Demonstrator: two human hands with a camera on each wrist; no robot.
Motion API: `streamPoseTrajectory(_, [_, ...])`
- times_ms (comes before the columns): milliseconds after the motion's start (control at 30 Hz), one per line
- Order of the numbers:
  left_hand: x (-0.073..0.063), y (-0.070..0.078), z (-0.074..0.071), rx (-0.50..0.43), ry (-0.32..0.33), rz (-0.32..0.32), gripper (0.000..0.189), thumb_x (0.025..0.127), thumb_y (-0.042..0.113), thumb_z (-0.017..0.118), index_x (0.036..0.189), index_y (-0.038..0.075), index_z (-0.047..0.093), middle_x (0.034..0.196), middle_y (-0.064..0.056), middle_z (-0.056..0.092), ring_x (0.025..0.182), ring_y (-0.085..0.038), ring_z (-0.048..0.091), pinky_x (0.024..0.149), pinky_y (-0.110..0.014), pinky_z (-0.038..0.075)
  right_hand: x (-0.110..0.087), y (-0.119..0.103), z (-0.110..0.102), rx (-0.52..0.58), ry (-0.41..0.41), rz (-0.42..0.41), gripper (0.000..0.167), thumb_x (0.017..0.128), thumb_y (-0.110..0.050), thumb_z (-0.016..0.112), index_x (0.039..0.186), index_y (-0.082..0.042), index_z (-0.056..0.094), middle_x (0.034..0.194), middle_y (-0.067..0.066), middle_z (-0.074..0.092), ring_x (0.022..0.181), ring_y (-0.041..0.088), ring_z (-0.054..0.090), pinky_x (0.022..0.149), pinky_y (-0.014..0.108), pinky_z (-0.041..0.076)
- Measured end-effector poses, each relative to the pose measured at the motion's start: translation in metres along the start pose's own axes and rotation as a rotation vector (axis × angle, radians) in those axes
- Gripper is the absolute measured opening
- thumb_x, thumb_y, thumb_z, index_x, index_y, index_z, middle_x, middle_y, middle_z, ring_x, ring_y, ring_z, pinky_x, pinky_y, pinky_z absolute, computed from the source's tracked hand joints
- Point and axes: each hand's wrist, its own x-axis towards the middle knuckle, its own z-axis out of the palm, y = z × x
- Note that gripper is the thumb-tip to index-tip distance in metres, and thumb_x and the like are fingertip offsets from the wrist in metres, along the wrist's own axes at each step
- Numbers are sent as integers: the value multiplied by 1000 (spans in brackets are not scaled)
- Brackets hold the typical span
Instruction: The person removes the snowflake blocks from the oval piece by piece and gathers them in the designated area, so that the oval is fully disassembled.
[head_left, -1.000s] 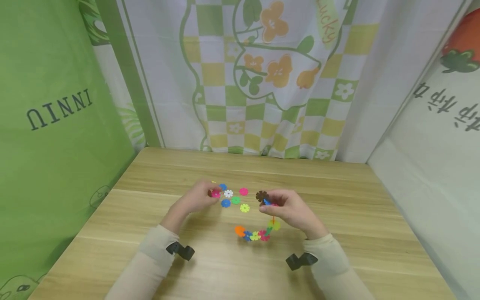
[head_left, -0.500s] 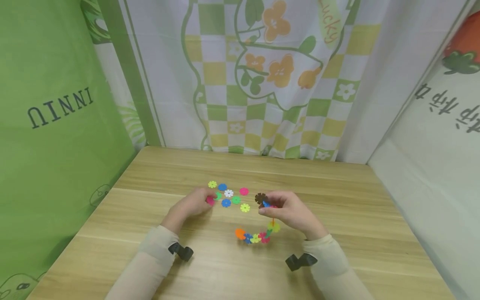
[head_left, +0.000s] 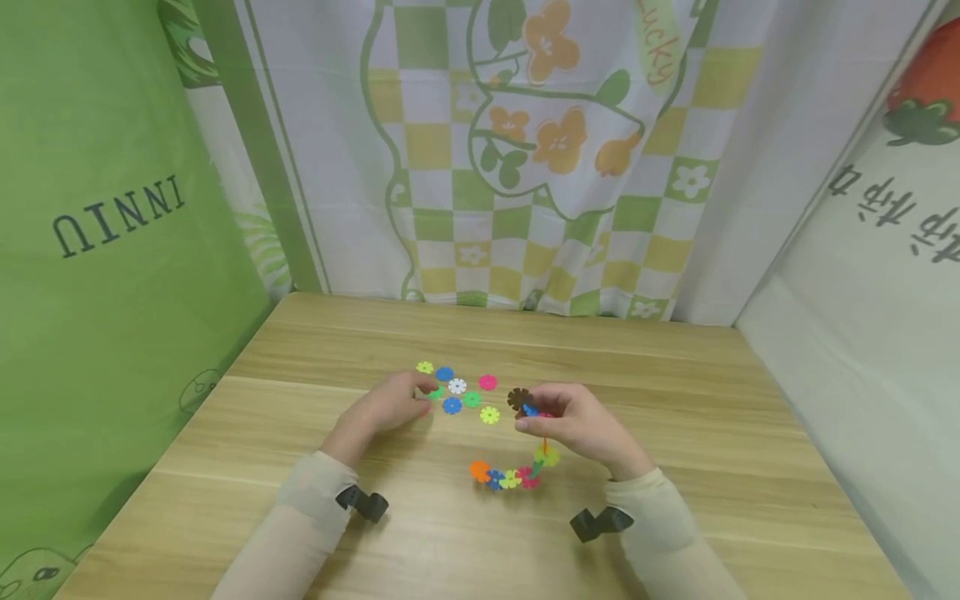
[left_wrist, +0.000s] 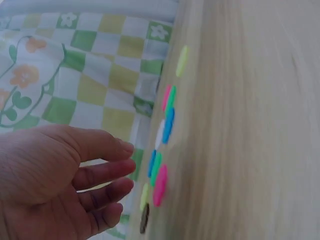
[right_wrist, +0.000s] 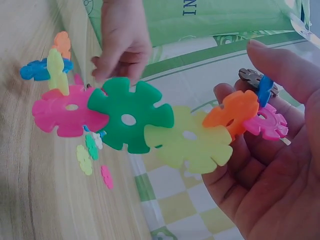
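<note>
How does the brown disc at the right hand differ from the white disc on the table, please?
The brown disc is dark, the white disc pale. The brown disc belongs to the chain held in the right hand; the white disc lies flat and unlinked on the table. Both are round with notched edges.

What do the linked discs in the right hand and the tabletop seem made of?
Linked discs: probably thin, smooth plastic with a low sheen, judging by the even bright colours and clean-cut notches.
Tabletop: wood or wood-look laminate, low gloss; pale streaky grain shows, but a printed surface could look alike.
</note>
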Motion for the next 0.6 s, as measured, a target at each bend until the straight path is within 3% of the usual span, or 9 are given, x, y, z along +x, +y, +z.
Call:
streamPoseTrajectory(133, [-1, 22, -2, -7, 24, 113, 29, 93, 16, 63, 119, 5, 67, 111, -5, 67, 87, -18, 58, 72, -34, 51, -1, -2, 0, 15, -5, 10, 24, 88, -24, 76, 108, -11, 71, 103, 8, 69, 91, 25, 64, 79, 34, 55])
streamPoseTrajectory(267, [-7, 55, -6, -73, 37, 225, 26, 98, 22, 59, 119, 11, 68, 107, 0, 68, 84, -13, 58, 69, -31, 51, -1, -3, 0, 36, -7, 21, 27, 88, -25, 76, 110, -10, 70, 105, 10, 69, 93, 25, 65, 81, 34, 55])
streamPoseTrajectory(467, [-17, 106, -6, -168, 30, 459, 26, 99, 20, 59, 121, 8, 68, 99, 3, 68, 77, -11, 58, 63, -28, 51, -2, -3, -1, 50, -9, 13, 31, 89, -22, 75, 116, -7, 69, 106, 7, 70, 96, 26, 66, 82, 34, 55])
streamPoseTrajectory(600, [-19, 127, -3, -186, -6, 529, 27, 98, 18, 61, 123, 8, 66, 101, 2, 69, 76, -11, 60, 62, -25, 51, -2, -2, 0, 81, -25, -1, 34, 89, -19, 75, 120, -6, 67, 110, 8, 69, 99, 28, 66, 83, 35, 56])
